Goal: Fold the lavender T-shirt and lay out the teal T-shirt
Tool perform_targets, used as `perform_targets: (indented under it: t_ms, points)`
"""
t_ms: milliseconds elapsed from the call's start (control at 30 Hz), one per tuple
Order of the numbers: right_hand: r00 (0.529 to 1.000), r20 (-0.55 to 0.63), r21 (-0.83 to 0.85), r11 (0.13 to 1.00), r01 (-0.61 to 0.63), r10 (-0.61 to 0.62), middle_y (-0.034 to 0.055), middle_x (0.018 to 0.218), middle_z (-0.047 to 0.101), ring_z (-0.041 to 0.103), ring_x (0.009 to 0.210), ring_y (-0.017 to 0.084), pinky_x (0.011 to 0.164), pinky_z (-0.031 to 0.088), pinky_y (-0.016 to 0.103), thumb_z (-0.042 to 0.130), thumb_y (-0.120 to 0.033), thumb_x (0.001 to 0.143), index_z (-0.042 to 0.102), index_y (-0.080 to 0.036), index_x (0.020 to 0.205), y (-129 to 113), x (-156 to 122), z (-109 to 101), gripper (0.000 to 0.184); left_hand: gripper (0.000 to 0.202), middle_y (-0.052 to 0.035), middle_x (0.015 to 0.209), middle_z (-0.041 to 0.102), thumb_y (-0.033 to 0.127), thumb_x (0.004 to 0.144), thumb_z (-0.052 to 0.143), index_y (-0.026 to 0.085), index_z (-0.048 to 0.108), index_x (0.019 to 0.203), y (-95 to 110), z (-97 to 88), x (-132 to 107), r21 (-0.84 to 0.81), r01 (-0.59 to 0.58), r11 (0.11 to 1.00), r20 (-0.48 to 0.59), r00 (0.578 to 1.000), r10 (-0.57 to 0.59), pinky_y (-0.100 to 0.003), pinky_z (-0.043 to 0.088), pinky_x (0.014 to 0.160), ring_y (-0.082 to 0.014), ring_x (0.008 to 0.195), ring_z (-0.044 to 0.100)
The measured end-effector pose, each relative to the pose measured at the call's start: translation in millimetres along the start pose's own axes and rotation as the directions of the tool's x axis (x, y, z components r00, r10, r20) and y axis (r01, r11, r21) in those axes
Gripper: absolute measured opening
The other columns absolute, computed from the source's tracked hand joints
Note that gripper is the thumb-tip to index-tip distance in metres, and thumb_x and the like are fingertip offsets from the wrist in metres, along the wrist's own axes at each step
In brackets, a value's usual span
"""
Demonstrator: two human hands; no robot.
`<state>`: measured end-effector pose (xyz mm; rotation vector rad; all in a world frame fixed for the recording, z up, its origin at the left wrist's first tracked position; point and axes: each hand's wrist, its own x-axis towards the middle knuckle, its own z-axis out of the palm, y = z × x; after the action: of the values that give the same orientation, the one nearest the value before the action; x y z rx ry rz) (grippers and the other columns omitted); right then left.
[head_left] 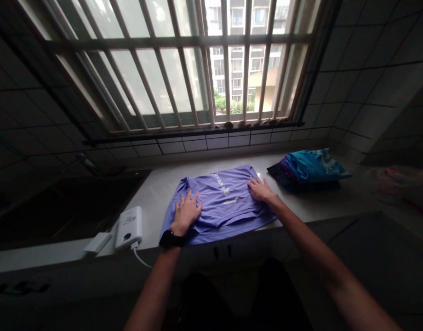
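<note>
Where the light falls in from the barred window (194, 82), a purple garment (211, 216) lies spread on the middle of the pale surface (151, 195), its near edge reaching close to the front. The person's left hand (186, 212) rests on its left part, the fingers fanned wide and laid over the cloth, not closed around any of it. The right hand (261, 189) lies at the far right side of the garment, its fingers likewise spread open and touching the fabric without gripping. Between the two hands I can see white lettering, and creases running across the nearer half. A black watch (172, 239) circles the left wrist. To the left stand a white device (129, 225) with a cable (141, 260) and a smaller white block (97, 242), just beside a dark sink (49, 211). Off to the right, apart from the garment, sits a pile of blue and dark folded fabric (310, 168).
</note>
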<state>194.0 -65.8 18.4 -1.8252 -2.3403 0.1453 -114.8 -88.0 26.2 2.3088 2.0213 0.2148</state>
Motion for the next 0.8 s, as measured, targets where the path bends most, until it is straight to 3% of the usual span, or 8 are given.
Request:
perform_targets:
  t_ms: [133,200,300,400,500,633,733,800]
  points:
    - [0.993,-0.07,0.056,0.993,0.103,-0.099,0.0143,0.158,0.044,0.047,0.141,0.026,0.116,0.037,0.044,0.051,-0.008,0.083,0.053,-0.019,0.145,-8.8,-37.0,14.2,0.063,0.043,-0.0122,0.141,0.061,0.035,0.088,0.061,0.022,0.066,0.13,-9.6,-0.8,-28.6,-0.147,-0.416,0.897,-0.073,0.909,0.41,-0.044,0.045,0.111,-0.0285,0.13,0.057]
    - [0.991,-0.101,0.098,0.99,0.097,-0.087,0.0139,0.153,0.05,0.053,0.135,0.027,0.112,0.042,0.042,0.054,-0.003,0.075,0.058,-0.019,0.14,-6.6,-59.6,23.4,0.067,0.026,-0.0083,0.123,0.07,0.029,0.093,0.055,0.025,0.072,0.111,-17.5,2.8,-40.8,-0.222,-0.476,0.851,-0.038,0.877,0.48,-0.034,0.052,0.1,-0.022,0.114,0.066]
    - [0.987,-0.161,0.21,0.977,0.024,0.01,0.0119,0.133,0.066,0.064,0.118,0.023,0.103,0.048,0.035,0.049,0.001,0.076,0.07,-0.018,0.122,0.5,-81.4,24.5,0.054,0.026,-0.0061,0.102,0.073,0.02,0.095,0.046,0.024,0.072,0.094,-25.8,5.0,-49.1,-0.268,-0.428,0.863,-0.074,0.903,0.424,-0.028,0.055,0.087,-0.0181,0.097,0.07]
    - [0.96,-0.277,0.353,0.934,0.056,0.047,0.009,0.102,0.073,0.07,0.096,0.02,0.091,0.053,0.031,0.043,-0.004,0.086,0.075,-0.017,0.1,4.3,-91.7,13.0,0.037,0.024,-0.0057,0.101,0.072,0.018,0.093,0.045,0.023,0.069,0.093,-29.9,0.3,-53.9,-0.341,-0.408,0.847,-0.25,0.908,0.337,-0.03,0.055,0.088,-0.0187,0.098,0.07]
    - [0.912,-0.411,0.417,0.893,0.169,0.02,0.0077,0.103,0.072,0.069,0.097,0.02,0.092,0.053,0.033,0.046,-0.01,0.089,0.074,-0.019,0.105,4.6,-99.1,7.1,0.033,0.02,-0.0062,0.099,0.073,0.022,0.093,0.046,0.022,0.067,0.091,-34.3,-6.3,-62.4,-0.403,-0.397,0.824,-0.403,0.886,0.23,-0.033,0.056,0.091,-0.0198,0.098,0.07]
    - [0.915,-0.383,0.334,0.904,0.266,-0.127,0.0097,0.13,0.066,0.061,0.119,0.023,0.103,0.049,0.038,0.052,-0.01,0.088,0.064,-0.02,0.132,1.7,-101.2,21.7,0.047,0.02,-0.0036,0.09,0.074,0.022,0.086,0.053,0.021,0.068,0.099,-44.6,-7.6,-70.3,-0.388,-0.381,0.839,-0.281,0.916,0.286,-0.035,0.057,0.086,-0.0191,0.086,0.071]
    - [0.95,-0.293,0.233,0.956,0.179,-0.107,0.0086,0.113,0.071,0.063,0.107,0.023,0.096,0.051,0.038,0.053,-0.009,0.089,0.072,-0.021,0.117,-5.4,-97.0,32.0,0.035,0.024,-0.005,0.103,0.075,0.025,0.084,0.056,0.023,0.073,0.101,-52.9,-1.8,-69.4,-0.331,-0.404,0.853,-0.164,0.915,0.37,-0.037,0.055,0.095,-0.0207,0.1,0.071]
    - [0.945,-0.326,0.208,0.972,0.111,-0.038,0.0074,0.101,0.072,0.063,0.099,0.023,0.09,0.051,0.038,0.054,-0.011,0.09,0.074,-0.021,0.105,-10.8,-96.8,31.3,0.028,0.025,-0.0052,0.109,0.075,0.025,0.084,0.056,0.024,0.075,0.1,-57.3,3.8,-68.5,-0.331,-0.411,0.85,-0.109,0.911,0.399,-0.037,0.053,0.099,-0.0206,0.107,0.069]
